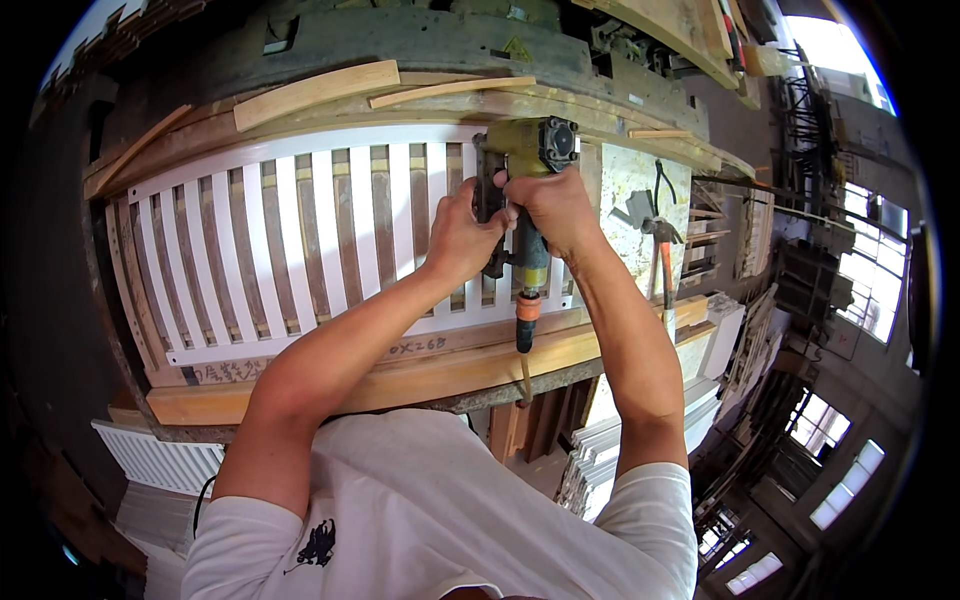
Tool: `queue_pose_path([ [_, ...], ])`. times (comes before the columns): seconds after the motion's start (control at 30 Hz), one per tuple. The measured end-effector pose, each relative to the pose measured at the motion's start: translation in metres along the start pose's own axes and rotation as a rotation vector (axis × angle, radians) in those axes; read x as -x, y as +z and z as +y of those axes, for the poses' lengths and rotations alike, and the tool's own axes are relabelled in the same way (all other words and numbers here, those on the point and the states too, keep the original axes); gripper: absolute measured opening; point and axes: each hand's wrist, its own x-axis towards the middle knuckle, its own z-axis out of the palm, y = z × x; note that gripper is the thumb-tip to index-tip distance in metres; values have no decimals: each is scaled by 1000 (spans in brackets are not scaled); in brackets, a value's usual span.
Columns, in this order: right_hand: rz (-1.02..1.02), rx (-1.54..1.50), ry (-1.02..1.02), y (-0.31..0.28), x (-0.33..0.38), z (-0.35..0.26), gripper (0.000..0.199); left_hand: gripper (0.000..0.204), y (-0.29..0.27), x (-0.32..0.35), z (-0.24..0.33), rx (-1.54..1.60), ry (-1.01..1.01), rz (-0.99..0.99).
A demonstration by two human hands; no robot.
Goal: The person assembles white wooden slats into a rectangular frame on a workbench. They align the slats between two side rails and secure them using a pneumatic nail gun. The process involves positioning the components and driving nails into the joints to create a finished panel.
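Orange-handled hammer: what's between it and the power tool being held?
In the head view, the right hand and forearm, then part of a pale, blotchy board bearing a flat grey piece, lie between hammer and power tool.

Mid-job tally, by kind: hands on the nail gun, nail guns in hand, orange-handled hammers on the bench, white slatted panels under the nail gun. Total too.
Hands: 2 (left hand, right hand)
Nail gun: 1
Orange-handled hammer: 1
White slatted panel: 1
Total: 5

windows (870,255) at right blown out; left side dim; fisheye bend, black corners.
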Motion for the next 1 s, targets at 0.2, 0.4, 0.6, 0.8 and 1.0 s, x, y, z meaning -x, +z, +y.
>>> queue_pose_path([
  [0.2, 20, -28, -21, 8, 2, -5, 2, 23, -3, 0, -3, -14, -17, -44],
  [0.4, -21, -33, 33, 17, 2, -3, 17, 30, -14, 4, -9, 6, -6, 21],
  [0.6, -54, 22, -12, 35, -3, 0, 6, 32, -31, 10, -3, 27, -2, 63],
  [0.8, -25, 49, 19, 39, -2, 0, 17, 32, -33, 10, -10, -8, 26, 77],
  [1.0, -13, 73, 29, 42, 0, -3, 16, 30, -36, 11, -11, 137, 7, 49],
])
